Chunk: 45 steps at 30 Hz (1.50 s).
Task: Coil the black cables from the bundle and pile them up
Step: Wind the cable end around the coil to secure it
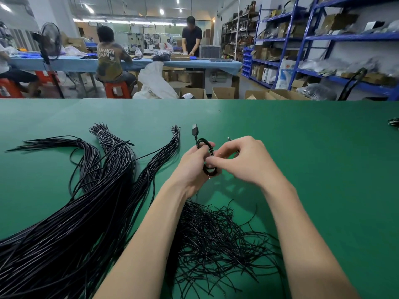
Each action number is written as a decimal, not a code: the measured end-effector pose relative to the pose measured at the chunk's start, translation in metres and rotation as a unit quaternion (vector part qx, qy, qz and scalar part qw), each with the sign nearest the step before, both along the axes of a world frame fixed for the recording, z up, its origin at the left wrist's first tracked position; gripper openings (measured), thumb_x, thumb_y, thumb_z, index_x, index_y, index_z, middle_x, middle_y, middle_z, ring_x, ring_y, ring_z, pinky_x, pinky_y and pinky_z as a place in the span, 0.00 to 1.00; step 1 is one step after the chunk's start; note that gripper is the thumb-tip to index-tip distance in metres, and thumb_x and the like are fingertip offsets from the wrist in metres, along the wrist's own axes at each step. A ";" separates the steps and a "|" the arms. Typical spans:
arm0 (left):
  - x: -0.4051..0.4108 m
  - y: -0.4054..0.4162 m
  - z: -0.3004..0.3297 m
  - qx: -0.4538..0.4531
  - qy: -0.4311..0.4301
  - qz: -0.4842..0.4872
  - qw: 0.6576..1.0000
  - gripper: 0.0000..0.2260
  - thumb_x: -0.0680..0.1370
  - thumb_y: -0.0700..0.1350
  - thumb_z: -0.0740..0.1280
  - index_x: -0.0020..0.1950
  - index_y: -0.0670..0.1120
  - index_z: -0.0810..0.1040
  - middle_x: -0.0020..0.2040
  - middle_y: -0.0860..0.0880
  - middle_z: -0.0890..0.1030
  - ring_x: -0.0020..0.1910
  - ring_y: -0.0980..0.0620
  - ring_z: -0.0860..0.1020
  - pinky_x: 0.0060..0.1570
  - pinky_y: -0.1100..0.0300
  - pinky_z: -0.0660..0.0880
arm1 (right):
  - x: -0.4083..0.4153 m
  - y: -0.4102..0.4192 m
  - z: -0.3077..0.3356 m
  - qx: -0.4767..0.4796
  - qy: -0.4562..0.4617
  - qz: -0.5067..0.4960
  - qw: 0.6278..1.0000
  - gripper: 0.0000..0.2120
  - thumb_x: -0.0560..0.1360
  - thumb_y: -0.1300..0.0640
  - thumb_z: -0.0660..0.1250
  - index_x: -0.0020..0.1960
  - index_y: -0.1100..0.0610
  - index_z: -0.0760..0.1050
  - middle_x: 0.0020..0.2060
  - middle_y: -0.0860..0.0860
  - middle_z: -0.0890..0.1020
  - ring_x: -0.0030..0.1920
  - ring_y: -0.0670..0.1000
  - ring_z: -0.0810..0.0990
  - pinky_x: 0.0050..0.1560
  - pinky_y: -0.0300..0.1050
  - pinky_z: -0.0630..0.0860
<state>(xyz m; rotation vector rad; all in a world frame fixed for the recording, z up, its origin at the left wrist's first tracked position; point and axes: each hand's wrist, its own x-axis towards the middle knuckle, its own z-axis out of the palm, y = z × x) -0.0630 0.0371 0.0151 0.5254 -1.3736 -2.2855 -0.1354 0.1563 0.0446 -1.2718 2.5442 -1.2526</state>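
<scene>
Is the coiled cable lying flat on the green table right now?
No, the coiled cable is held above the green table, gripped by the left hand and the right hand.

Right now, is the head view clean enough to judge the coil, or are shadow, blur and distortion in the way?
Head view: the coiled cable between the left hand and right hand is sharp; the hands' soft shadow falls on the green table just below them; wide-angle bending curves the blue shelving at right, where edges smear; ceiling lights glare, though not on the work.
</scene>
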 end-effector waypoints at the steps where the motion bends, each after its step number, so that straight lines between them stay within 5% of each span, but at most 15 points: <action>1: 0.000 0.000 0.000 0.006 0.007 0.006 1.000 0.08 0.85 0.41 0.56 0.55 0.42 0.74 0.43 0.42 0.75 0.36 0.48 0.73 0.40 0.54 0.72 | 0.004 -0.002 0.000 0.026 0.004 0.008 1.000 0.08 0.67 0.43 0.77 0.30 0.42 0.83 0.28 0.36 0.81 0.33 0.40 0.77 0.31 0.33 0.70; 3: 0.000 -0.001 0.001 0.007 0.015 0.014 1.000 0.08 0.86 0.42 0.56 0.55 0.42 0.75 0.37 0.47 0.75 0.32 0.51 0.70 0.36 0.58 0.70 | 0.010 -0.007 -0.002 0.090 0.023 0.003 0.996 0.12 0.67 0.45 0.77 0.27 0.44 0.80 0.23 0.41 0.79 0.30 0.42 0.74 0.36 0.39 0.73; 6: 0.001 -0.002 0.002 -0.001 0.013 0.018 1.000 0.09 0.85 0.43 0.57 0.54 0.42 0.75 0.34 0.51 0.75 0.30 0.53 0.68 0.29 0.63 0.69 | 0.013 -0.012 -0.006 0.122 0.035 -0.011 0.992 0.09 0.68 0.47 0.77 0.31 0.46 0.82 0.31 0.47 0.83 0.37 0.49 0.80 0.45 0.44 0.79; 8: 0.001 -0.002 0.003 0.006 0.023 0.017 1.000 0.09 0.86 0.43 0.56 0.54 0.41 0.75 0.34 0.51 0.74 0.31 0.53 0.68 0.29 0.63 0.69 | 0.013 -0.013 -0.006 0.113 0.022 0.003 0.993 0.08 0.69 0.49 0.78 0.32 0.47 0.83 0.31 0.43 0.84 0.39 0.44 0.81 0.45 0.39 0.77; 11: 0.002 -0.003 0.006 0.041 0.050 0.023 0.998 0.10 0.86 0.43 0.55 0.54 0.40 0.74 0.33 0.50 0.75 0.32 0.52 0.70 0.30 0.64 0.71 | 0.012 -0.011 -0.003 0.125 -0.010 0.027 0.992 0.08 0.68 0.51 0.79 0.32 0.47 0.84 0.21 0.33 0.76 0.31 0.28 0.74 0.32 0.23 0.66; 18: 0.005 -0.005 0.007 0.073 0.075 0.001 0.995 0.09 0.86 0.42 0.55 0.53 0.39 0.71 0.34 0.49 0.73 0.32 0.52 0.70 0.30 0.63 0.72 | 0.010 -0.008 -0.003 0.155 -0.055 0.045 0.985 0.09 0.67 0.49 0.79 0.31 0.48 0.84 0.21 0.42 0.77 0.22 0.39 0.72 0.28 0.31 0.67; 24: 0.006 -0.013 0.011 0.064 0.103 -0.001 0.993 0.09 0.86 0.44 0.55 0.50 0.42 0.71 0.34 0.49 0.72 0.30 0.52 0.74 0.36 0.56 0.78 | 0.007 0.007 0.004 0.268 -0.113 0.083 0.953 0.06 0.70 0.50 0.79 0.38 0.52 0.86 0.31 0.49 0.86 0.30 0.43 0.81 0.36 0.38 0.78; 31: 0.006 -0.002 0.007 0.015 0.081 -0.037 0.996 0.11 0.86 0.44 0.54 0.48 0.44 0.71 0.33 0.50 0.73 0.35 0.50 0.76 0.36 0.57 0.78 | 0.001 0.019 0.019 0.124 -0.152 0.054 0.979 0.12 0.72 0.44 0.77 0.41 0.53 0.86 0.35 0.47 0.87 0.32 0.45 0.85 0.30 0.33 0.75; 45: 0.004 -0.001 0.005 0.058 0.114 0.009 0.992 0.07 0.86 0.41 0.56 0.50 0.43 0.70 0.37 0.48 0.73 0.32 0.51 0.74 0.34 0.56 0.77 | 0.006 0.004 -0.004 0.113 -0.221 0.095 0.964 0.10 0.73 0.55 0.77 0.33 0.54 0.85 0.32 0.50 0.85 0.27 0.42 0.76 0.26 0.31 0.68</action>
